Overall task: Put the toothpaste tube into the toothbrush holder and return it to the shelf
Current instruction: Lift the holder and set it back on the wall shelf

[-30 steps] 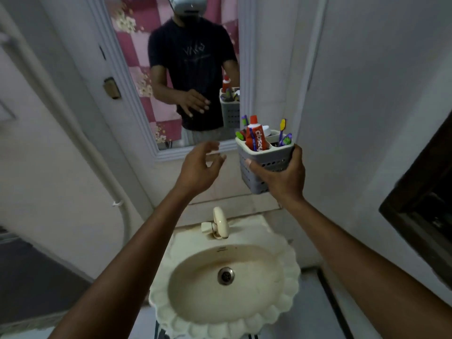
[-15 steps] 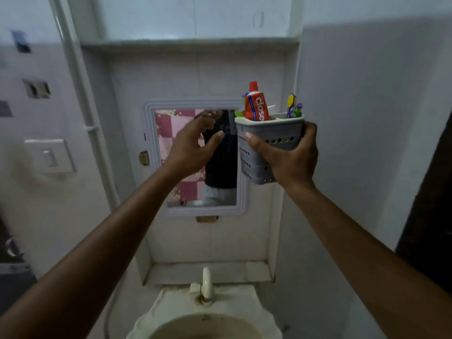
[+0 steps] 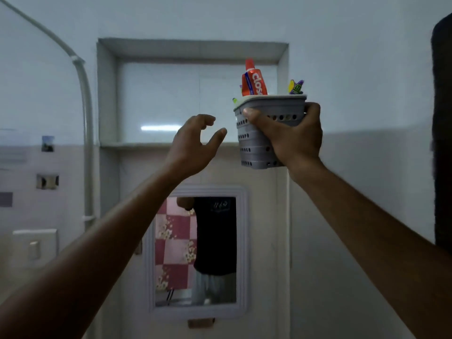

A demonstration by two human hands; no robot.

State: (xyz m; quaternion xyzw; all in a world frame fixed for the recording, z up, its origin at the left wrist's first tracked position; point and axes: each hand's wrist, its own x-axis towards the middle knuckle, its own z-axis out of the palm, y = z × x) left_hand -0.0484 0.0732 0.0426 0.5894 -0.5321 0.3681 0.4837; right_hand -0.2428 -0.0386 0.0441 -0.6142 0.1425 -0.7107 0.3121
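- The toothpaste tube [image 3: 253, 80] stands cap-up inside the toothbrush holder [image 3: 263, 133], a grey perforated plastic basket; the red body and cap stick out above the rim, so that half of the job looks done.
- Beside it, a few toothbrush ends [image 3: 296, 86] in purple and yellow-green poke over the far side of the rim, and a small green tip shows at the near left corner.
- The right hand [image 3: 292, 139] is wrapped tight around the holder's side, thumb across the front just under the rim and fingers round the back. Holding it high on the body keeps it upright so nothing tips out, to my eye.
- The holder is raised in the air, its base about level with the ledge of the wall recess, not yet resting on anything.
- The left hand [image 3: 193, 143] hovers just left of the holder, fingers curled loosely and spread, gripping nothing. I'd guess it is there to steady the basket or guide it in.
- The shelf [image 3: 171, 144] is the sill of that recess, above the mirror [image 3: 195, 250]; its ledge looks bare from here.
- What remains, I judge, is to carry the holder inward over the ledge and set it down flat, minding the narrow sill.
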